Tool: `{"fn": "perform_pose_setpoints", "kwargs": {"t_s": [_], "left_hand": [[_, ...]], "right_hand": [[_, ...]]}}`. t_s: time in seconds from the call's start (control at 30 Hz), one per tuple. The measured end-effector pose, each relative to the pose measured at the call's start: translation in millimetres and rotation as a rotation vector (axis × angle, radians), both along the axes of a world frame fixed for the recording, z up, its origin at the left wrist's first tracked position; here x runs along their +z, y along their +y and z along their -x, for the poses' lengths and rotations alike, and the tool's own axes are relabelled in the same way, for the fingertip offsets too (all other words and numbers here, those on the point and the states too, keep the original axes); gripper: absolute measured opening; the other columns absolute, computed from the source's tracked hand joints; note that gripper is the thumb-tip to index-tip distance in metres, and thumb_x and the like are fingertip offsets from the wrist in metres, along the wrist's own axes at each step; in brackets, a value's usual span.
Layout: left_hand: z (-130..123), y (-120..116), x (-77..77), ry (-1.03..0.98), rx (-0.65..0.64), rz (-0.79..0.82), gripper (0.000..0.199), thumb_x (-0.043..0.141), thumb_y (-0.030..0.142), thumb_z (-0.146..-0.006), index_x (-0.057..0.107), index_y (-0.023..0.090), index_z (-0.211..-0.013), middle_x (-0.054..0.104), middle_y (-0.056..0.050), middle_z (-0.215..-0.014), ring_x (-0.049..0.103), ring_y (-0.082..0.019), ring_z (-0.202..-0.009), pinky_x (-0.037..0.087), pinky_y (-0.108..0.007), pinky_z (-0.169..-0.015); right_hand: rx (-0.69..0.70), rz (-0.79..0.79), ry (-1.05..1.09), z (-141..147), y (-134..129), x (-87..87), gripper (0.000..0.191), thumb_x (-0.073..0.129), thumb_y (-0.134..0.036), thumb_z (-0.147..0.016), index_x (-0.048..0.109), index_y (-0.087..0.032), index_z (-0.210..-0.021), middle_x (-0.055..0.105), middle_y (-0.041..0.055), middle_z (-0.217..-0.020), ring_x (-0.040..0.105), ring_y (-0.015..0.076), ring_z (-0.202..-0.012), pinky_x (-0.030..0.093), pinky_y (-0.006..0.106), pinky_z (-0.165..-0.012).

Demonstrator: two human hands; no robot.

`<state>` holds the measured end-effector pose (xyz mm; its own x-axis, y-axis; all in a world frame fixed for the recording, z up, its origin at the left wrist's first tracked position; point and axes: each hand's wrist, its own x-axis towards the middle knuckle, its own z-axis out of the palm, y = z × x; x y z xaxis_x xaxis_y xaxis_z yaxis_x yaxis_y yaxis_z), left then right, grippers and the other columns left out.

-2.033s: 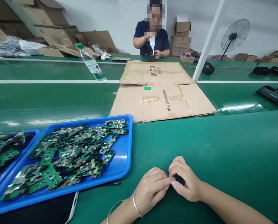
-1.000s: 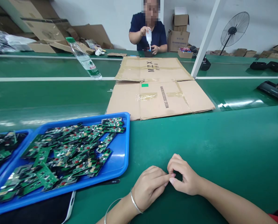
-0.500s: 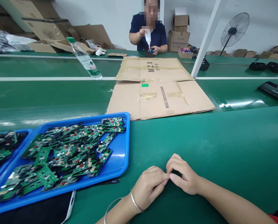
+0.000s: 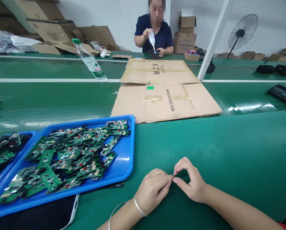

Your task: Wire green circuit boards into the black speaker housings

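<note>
Above the green tabletop, my left hand (image 4: 154, 188) is closed, its thumb and forefinger pinched together. It wears thin bracelets at the wrist. My right hand (image 4: 193, 183) meets it fingertip to fingertip, with thumb and forefinger curved into a ring and closed at the left hand's fingertips. A tiny dark speck shows between the fingertips, too small to name. Left of my hands is a blue tray (image 4: 132, 143) with many green circuit boards (image 4: 85, 156) heaped in it. Dark tweezers (image 4: 117, 185) lie partly beneath the tray's near edge.
A second blue tray (image 4: 29, 143) of boards stands far left. A dark tablet-like device (image 4: 44, 214) sits under the near tray. Flattened cardboard (image 4: 157, 102) and a tilted-looking water bottle (image 4: 91, 64) lie beyond. Across the table a person (image 4: 154, 35) holds a white squeeze bottle (image 4: 151, 40).
My right hand's thumb and forefinger have spread into a wider ring, and the fingertips have risen slightly. The left hand keeps its pinch. The view has shifted a little.
</note>
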<state>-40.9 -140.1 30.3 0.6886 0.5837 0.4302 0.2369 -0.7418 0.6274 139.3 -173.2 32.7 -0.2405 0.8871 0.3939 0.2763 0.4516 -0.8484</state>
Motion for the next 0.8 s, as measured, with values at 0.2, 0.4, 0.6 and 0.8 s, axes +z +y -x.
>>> {"fn": "perform_pose_setpoints", "kwargs": {"t_s": [0.2,0.4,0.6,0.8], "left_hand": [[-0.9,-1.9,7.8,0.117,-0.001,0.02,0.023,0.039,0.013,-0.09,0.059,0.017,-0.08,0.065,-0.003,-0.067,0.056,-0.015,-0.062,0.044,-0.028,-0.06],[0.1,-2.2,7.7,0.154,-0.008,0.005,0.023,0.039,0.013,-0.091,0.058,0.018,-0.08,0.063,-0.002,-0.067,0.054,-0.014,-0.061,0.043,-0.027,-0.06],[0.1,-1.7,5.2,0.187,-0.017,-0.026,0.025,0.037,0.014,-0.092,0.058,0.017,-0.079,0.061,-0.002,-0.065,0.053,-0.014,-0.06,0.042,-0.027,-0.06],[0.4,-1.9,6.1,0.173,-0.022,-0.02,0.021,0.038,0.012,-0.091,0.058,0.017,-0.086,0.062,-0.002,-0.067,0.053,-0.015,-0.061,0.042,-0.027,-0.06]], "right_hand": [[0.018,0.006,-0.017,2.3,-0.9,-2.3,0.02,0.047,-0.011,-0.084,0.036,-0.024,-0.093,0.055,0.0016,-0.081,0.049,0.0166,-0.077,0.043,0.033,-0.07],[0.03,0.049,-0.05,2.0,-0.5,-1.8,0.018,0.043,-0.01,-0.084,0.033,-0.024,-0.09,0.054,0.0019,-0.081,0.047,0.0166,-0.076,0.041,0.034,-0.07],[0.03,0.065,-0.068,2.7,-0.3,0.4,0.018,0.038,-0.008,-0.085,0.029,-0.023,-0.083,0.052,0.001,-0.079,0.046,0.0154,-0.072,0.039,0.033,-0.069],[0.006,0.065,-0.076,2.6,-0.6,-1.1,0.016,0.036,-0.012,-0.088,0.028,-0.023,-0.08,0.051,-0.0003,-0.077,0.047,0.0143,-0.07,0.037,0.037,-0.075]]}}
